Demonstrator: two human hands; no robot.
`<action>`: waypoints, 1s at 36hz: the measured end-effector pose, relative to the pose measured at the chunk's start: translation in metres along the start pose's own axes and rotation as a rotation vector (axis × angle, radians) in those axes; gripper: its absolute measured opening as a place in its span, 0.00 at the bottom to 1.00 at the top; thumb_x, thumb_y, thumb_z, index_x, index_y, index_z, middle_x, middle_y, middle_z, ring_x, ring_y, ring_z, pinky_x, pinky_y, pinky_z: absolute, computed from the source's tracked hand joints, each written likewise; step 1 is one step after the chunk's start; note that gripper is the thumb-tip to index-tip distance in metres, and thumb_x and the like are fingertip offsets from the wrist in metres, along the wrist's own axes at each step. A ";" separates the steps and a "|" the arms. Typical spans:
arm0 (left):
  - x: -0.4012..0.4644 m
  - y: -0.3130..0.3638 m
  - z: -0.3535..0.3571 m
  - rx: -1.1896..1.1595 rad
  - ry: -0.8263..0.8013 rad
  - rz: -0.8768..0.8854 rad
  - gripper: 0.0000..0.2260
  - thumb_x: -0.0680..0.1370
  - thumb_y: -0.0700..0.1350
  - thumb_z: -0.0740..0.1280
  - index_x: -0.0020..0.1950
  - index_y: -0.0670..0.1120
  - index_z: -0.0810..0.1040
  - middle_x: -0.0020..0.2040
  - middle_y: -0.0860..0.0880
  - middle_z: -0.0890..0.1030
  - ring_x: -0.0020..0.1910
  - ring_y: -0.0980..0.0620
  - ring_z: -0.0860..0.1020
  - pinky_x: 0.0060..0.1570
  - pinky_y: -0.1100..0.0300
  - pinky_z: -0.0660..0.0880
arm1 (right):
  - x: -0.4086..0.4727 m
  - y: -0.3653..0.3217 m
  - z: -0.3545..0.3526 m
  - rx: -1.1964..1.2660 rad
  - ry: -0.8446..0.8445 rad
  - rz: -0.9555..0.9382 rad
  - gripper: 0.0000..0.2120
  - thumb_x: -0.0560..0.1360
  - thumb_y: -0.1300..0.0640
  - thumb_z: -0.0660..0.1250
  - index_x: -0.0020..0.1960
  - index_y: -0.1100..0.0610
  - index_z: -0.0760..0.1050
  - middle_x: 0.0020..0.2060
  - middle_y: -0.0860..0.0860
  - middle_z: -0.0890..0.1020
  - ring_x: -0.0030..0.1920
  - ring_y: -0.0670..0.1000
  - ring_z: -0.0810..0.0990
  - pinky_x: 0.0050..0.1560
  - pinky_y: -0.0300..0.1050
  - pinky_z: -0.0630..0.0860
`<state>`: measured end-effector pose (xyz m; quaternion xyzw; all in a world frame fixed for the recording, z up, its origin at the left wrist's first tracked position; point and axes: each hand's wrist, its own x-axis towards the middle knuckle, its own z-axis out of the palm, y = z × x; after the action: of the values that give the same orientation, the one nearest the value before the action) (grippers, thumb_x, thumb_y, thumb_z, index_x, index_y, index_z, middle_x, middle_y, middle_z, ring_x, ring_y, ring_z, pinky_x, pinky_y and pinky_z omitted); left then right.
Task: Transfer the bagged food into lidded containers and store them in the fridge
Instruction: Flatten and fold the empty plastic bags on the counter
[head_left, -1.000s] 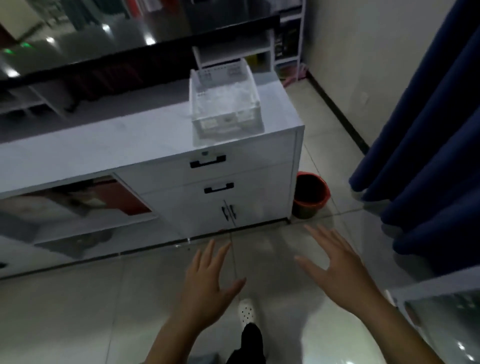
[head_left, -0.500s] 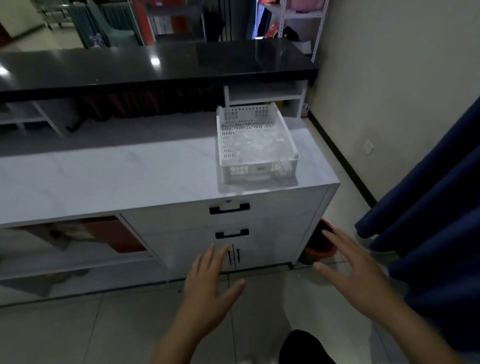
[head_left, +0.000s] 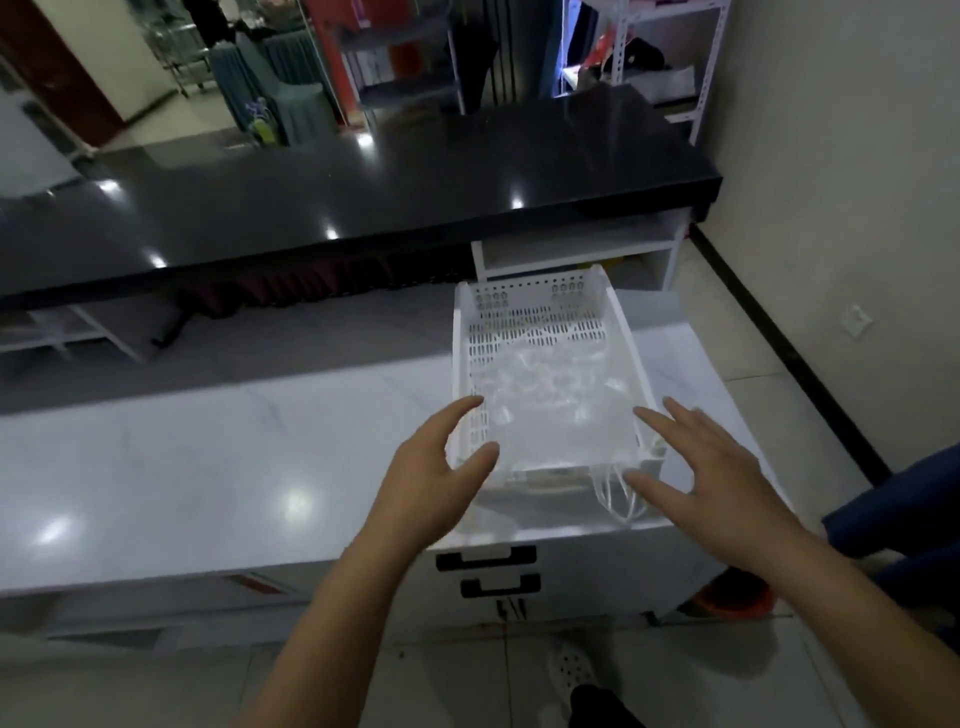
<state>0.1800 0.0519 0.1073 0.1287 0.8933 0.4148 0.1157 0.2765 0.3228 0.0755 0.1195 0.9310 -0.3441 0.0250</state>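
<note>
Both hands reach empty, fingers spread: the left hand (head_left: 436, 467) at the near left corner of a white slotted basket (head_left: 465, 364), the right hand (head_left: 711, 467) just beside its near right corner. Inside lie clear plastic bags (head_left: 550, 384), contents unclear. The basket sits on the white worktop (head_left: 208, 457). It looks light and stiff; the side walls offer the surest hold.
</note>
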 end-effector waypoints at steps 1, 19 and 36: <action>0.022 0.007 0.003 0.025 -0.015 -0.031 0.22 0.78 0.55 0.69 0.72 0.64 0.70 0.73 0.58 0.71 0.70 0.57 0.70 0.68 0.49 0.73 | 0.018 0.001 0.000 -0.035 -0.012 -0.009 0.33 0.76 0.37 0.65 0.77 0.36 0.56 0.80 0.44 0.54 0.81 0.50 0.48 0.78 0.56 0.49; 0.165 -0.007 0.062 -0.089 -0.127 -0.381 0.18 0.74 0.32 0.70 0.61 0.48 0.82 0.68 0.46 0.77 0.42 0.58 0.78 0.40 0.60 0.84 | 0.110 0.010 0.029 -0.224 -0.239 -0.025 0.39 0.68 0.23 0.40 0.77 0.33 0.52 0.81 0.42 0.46 0.80 0.50 0.39 0.78 0.59 0.38; 0.092 -0.106 -0.137 -0.468 0.122 -0.329 0.22 0.75 0.37 0.75 0.64 0.57 0.82 0.42 0.42 0.84 0.47 0.46 0.84 0.42 0.58 0.82 | 0.148 -0.080 0.053 -0.200 -0.182 0.079 0.33 0.75 0.31 0.61 0.77 0.37 0.58 0.81 0.45 0.53 0.81 0.53 0.48 0.78 0.59 0.51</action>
<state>0.0362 -0.0817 0.1026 -0.0732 0.7874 0.5924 0.1540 0.1121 0.2599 0.0673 0.1211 0.9490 -0.2579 0.1347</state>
